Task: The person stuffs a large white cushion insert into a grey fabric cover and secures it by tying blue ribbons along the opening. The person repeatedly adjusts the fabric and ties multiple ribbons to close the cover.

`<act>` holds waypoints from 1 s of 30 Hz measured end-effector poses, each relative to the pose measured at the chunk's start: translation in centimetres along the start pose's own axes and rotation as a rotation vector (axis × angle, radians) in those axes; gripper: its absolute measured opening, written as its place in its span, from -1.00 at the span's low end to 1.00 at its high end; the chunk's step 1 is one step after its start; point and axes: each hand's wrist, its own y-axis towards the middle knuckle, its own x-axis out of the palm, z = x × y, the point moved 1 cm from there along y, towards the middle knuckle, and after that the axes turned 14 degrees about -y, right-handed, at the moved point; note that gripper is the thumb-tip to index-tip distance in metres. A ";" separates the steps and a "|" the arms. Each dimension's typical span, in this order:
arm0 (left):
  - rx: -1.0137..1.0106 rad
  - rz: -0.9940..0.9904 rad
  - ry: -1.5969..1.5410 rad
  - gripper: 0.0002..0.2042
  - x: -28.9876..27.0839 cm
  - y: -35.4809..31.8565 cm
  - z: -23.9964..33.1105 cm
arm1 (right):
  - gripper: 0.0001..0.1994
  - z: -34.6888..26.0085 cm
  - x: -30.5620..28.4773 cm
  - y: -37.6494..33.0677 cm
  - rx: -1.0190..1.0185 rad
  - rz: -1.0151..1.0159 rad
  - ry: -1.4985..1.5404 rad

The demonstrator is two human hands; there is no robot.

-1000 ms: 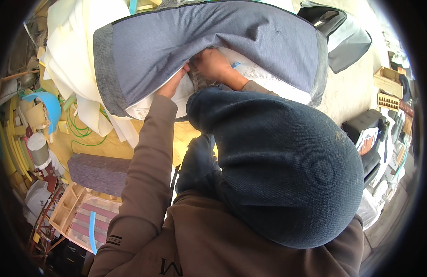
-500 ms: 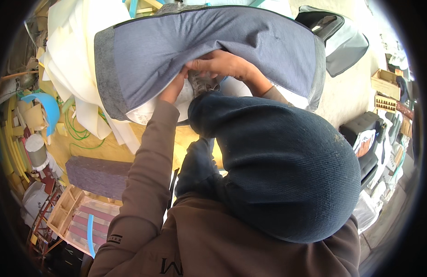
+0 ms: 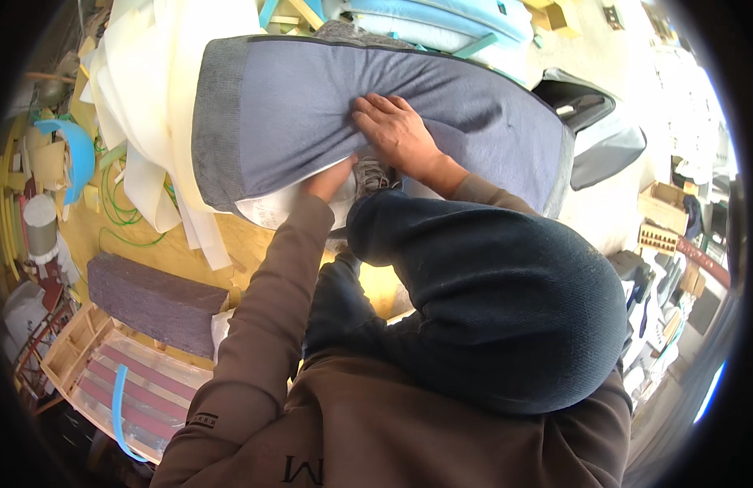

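Note:
A long blue-grey fabric cover (image 3: 303, 89) with darker grey end panels lies stretched over a padded piece in front of me. Its near edge is lifted, showing white material (image 3: 270, 207) underneath. My left hand (image 3: 334, 179) reaches under that edge, its fingers hidden by the cloth. On top of the cover rests my right hand (image 3: 397, 138), fingers stretched out and pressing into the wrinkled fabric. Between my wrists a laced shoe (image 3: 371, 174) shows at the cover's edge, below my bent knee in dark trousers (image 3: 506, 301).
Pale foam sheets (image 3: 161, 89) hang at the left end. A purple-grey foam block (image 3: 152, 301) and a wooden frame with straps (image 3: 140, 382) are at lower left. A black and grey cover (image 3: 596, 130) lies beyond the right end. Light-blue padded pieces (image 3: 441, 24) stand behind.
My right hand has moved from the lifted edge up onto the top of the cover, its fingers now flattened. My left hand has slipped further under the edge. The view has shifted.

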 end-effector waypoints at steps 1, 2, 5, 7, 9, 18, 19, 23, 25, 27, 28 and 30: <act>-0.002 -0.008 0.029 -0.81 0.0 -0.2 0.3 | -0.64 0.1 0.9 0.6 0.019 -0.096 0.068; -0.029 -0.058 0.002 -0.72 0.0 -0.4 0.6 | -0.72 0.0 1.2 0.9 0.025 0.063 0.112; -0.013 -0.021 -0.091 -0.70 0.3 -1.3 1.9 | -0.74 1.2 2.0 2.3 0.244 -0.137 0.427; -0.031 0.044 -0.046 -0.75 0.5 -1.7 2.4 | -0.69 1.9 2.2 3.2 0.249 -0.166 0.471; 0.056 0.058 -0.068 -0.75 0.8 -1.9 2.6 | -0.65 2.5 2.3 4.1 0.238 -0.198 0.463; 0.067 0.322 -0.105 -0.85 1.1 -4.9 4.8 | -0.53 2.7 1.5 4.5 0.169 -0.371 0.398; 0.036 0.372 -0.114 -0.86 1.1 -5.4 5.2 | -0.53 2.6 1.5 4.6 0.170 -0.357 0.383; -0.022 0.478 -0.241 -0.84 1.7 -7.0 6.8 | -0.53 2.5 1.7 4.5 0.195 -0.404 0.402; -0.039 0.471 -0.156 -0.81 2.5 -7.3 7.6 | -0.53 2.5 1.7 4.3 0.210 -0.388 0.398; -0.145 0.442 -0.144 -0.77 3.5 -7.1 8.1 | -0.53 2.4 1.7 4.1 0.207 -0.379 0.433; -0.217 0.483 -0.238 -0.75 3.9 -6.7 8.2 | -0.53 2.5 1.7 4.1 0.194 -0.356 0.449; -0.505 0.473 -0.457 -0.71 4.7 -5.6 8.1 | -0.55 2.5 1.7 4.0 0.199 -0.363 0.447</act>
